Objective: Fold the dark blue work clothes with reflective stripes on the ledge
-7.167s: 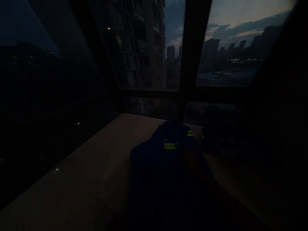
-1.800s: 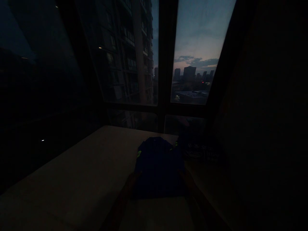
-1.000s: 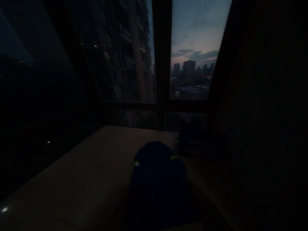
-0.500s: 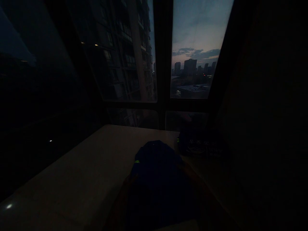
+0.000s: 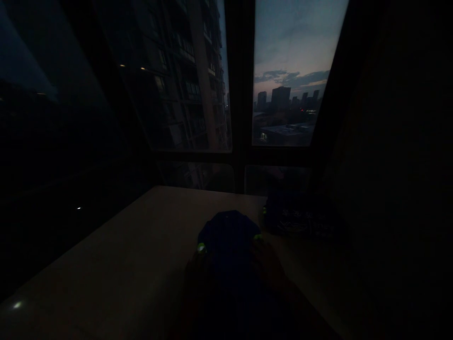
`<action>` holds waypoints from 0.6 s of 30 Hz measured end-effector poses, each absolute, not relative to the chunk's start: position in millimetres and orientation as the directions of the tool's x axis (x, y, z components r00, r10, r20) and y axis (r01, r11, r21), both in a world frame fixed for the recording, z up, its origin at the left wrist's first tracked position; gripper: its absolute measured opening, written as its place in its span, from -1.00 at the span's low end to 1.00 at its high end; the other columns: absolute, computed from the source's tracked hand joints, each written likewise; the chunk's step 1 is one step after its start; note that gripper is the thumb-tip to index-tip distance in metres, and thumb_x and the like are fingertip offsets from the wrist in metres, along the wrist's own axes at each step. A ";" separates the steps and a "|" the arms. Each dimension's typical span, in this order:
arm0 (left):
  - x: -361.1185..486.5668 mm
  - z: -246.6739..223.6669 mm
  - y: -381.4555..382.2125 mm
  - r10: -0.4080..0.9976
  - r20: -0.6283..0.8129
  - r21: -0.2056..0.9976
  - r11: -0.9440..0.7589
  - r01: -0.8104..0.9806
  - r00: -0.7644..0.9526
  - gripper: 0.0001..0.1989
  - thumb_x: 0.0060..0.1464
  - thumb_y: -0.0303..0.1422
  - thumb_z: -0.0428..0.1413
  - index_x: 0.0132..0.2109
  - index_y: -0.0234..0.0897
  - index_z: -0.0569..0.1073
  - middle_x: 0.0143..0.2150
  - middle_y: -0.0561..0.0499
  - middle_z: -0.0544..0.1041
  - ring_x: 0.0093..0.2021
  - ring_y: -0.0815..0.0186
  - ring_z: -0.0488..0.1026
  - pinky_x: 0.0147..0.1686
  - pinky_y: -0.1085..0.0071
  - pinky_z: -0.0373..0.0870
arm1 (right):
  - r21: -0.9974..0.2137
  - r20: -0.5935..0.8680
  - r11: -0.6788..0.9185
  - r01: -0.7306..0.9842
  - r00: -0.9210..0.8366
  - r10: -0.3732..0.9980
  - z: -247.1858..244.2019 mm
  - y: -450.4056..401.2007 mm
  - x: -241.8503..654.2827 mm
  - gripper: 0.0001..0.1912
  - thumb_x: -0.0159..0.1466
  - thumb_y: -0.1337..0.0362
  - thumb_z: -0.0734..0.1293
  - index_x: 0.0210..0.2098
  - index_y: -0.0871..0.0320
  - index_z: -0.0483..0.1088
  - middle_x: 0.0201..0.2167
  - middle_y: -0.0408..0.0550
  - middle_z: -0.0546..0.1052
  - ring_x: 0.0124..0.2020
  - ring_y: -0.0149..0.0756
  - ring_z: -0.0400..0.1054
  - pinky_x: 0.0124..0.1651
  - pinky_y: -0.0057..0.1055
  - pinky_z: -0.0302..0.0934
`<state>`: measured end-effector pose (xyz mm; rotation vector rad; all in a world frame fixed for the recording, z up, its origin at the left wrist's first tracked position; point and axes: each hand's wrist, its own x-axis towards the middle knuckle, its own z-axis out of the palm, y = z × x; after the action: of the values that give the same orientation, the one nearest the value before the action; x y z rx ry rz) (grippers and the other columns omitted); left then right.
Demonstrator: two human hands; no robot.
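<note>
A dark blue garment [image 5: 230, 236], apparently a folded shirt, lies on the pale table with its collar end away from me. Bright yellow-green strips show at both of its upper sides. My right hand [image 5: 267, 264] rests on the garment's right side, just below the strip there, with fingers stretched out. On the left edge, below the other strip, is my left hand [image 5: 198, 271]; its fingers are almost lost in the dark. The lower part of the garment and both forearms fade into shadow.
A dark folded bundle [image 5: 300, 219] with pale lettering and a yellow-green strip sits at the table's back right. Tall windows [image 5: 290, 71] rise behind the pale table [image 5: 141, 236]. A dark wall stands on the right. The room is very dim.
My right hand has moved inward onto the garment, and a yellow-green strip now shows on its right side. The left strip shows more brightly. Table visible below the garment earlier is now hidden in dark.
</note>
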<state>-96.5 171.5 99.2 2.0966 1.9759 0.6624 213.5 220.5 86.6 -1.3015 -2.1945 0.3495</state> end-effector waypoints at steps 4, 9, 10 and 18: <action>-90.7 61.0 169.9 0.963 0.097 0.210 -0.266 0.941 0.251 -0.46 0.23 -0.30 -0.06 0.34 0.04 0.22 0.44 -0.03 0.17 0.44 -0.12 0.00 0.34 -0.32 -0.26 | -0.358 0.210 0.622 0.696 -0.590 0.780 67.7 218.4 205.7 -0.42 0.35 0.18 0.21 0.35 -0.13 0.11 0.42 -0.13 0.12 0.43 -0.01 -0.06 0.40 0.21 -0.19; -90.2 51.2 169.0 0.984 0.036 0.370 -0.177 0.912 0.176 -0.46 0.23 -0.17 -0.02 0.34 0.05 0.22 0.45 -0.01 0.14 0.46 -0.11 -0.07 0.38 -0.24 -0.30 | -0.348 0.211 0.609 0.713 -0.573 0.792 49.9 218.1 206.5 -0.35 0.35 0.22 0.21 0.39 -0.14 0.00 0.44 -0.13 0.05 0.44 -0.05 -0.08 0.40 0.13 -0.13; -89.3 55.1 167.3 0.985 0.032 0.398 -0.167 0.902 0.168 -0.46 0.21 -0.14 0.01 0.33 0.07 0.25 0.45 0.00 0.15 0.46 -0.09 -0.07 0.40 -0.20 -0.29 | -0.342 0.219 0.612 0.713 -0.572 0.790 48.9 216.8 206.9 -0.35 0.35 0.23 0.22 0.39 -0.14 0.00 0.44 -0.14 0.05 0.44 -0.06 -0.08 0.41 0.12 -0.13; -83.2 69.2 110.9 0.977 0.009 0.429 -0.197 0.881 0.214 -0.53 0.21 -0.13 0.08 0.24 -0.03 0.32 0.43 -0.07 0.14 0.38 0.04 0.09 0.35 -0.13 0.03 | -0.355 0.196 0.608 0.710 -0.579 0.792 40.9 167.4 220.3 -0.31 0.35 0.23 0.18 0.41 -0.23 -0.12 0.45 -0.21 -0.03 0.44 -0.04 -0.09 0.39 0.15 -0.07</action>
<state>-83.2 110.9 69.2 2.1626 1.7368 0.4023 220.3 167.4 40.9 -1.2121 -2.5020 0.3400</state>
